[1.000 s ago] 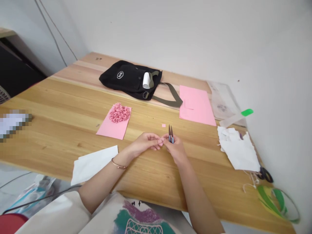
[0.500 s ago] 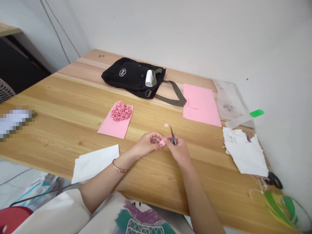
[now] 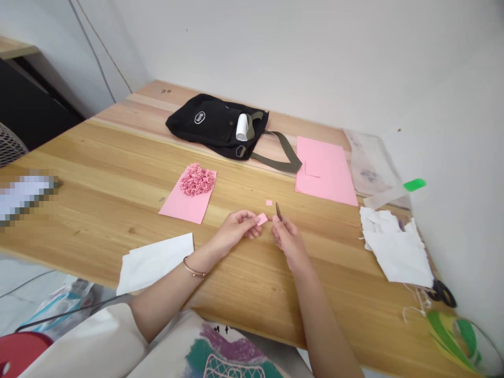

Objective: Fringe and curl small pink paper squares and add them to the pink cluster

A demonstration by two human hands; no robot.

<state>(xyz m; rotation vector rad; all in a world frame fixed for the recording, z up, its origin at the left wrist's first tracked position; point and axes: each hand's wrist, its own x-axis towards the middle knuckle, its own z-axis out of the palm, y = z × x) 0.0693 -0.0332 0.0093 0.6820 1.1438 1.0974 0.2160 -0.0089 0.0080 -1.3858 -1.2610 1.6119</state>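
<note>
My left hand point(image 3: 236, 230) pinches a small pink paper piece point(image 3: 262, 219) just above the wooden table point(image 3: 98, 173). Beside it, a little to the right, my right hand point(image 3: 289, 239) is closed around small snips point(image 3: 278, 210), whose blades point up and away. The two hands are slightly apart. A tiny pink scrap point(image 3: 269, 202) lies on the table just beyond them. Farther left, a heap of pink curled bits point(image 3: 197, 180) sits on a pink paper sheet point(image 3: 185, 203).
A black bag point(image 3: 214, 123) with a white roll point(image 3: 241, 127) on it lies at the back. Pink sheets point(image 3: 323, 170) lie back right, white paper pieces point(image 3: 394, 244) and black scissors point(image 3: 444, 292) at the right, a white sheet point(image 3: 155, 260) at the near edge, green strips point(image 3: 452, 328) at the right corner.
My hands have drawn apart: the left one now holds the pink piece clear of the snips, and the snips' blades have closed and tilted.
</note>
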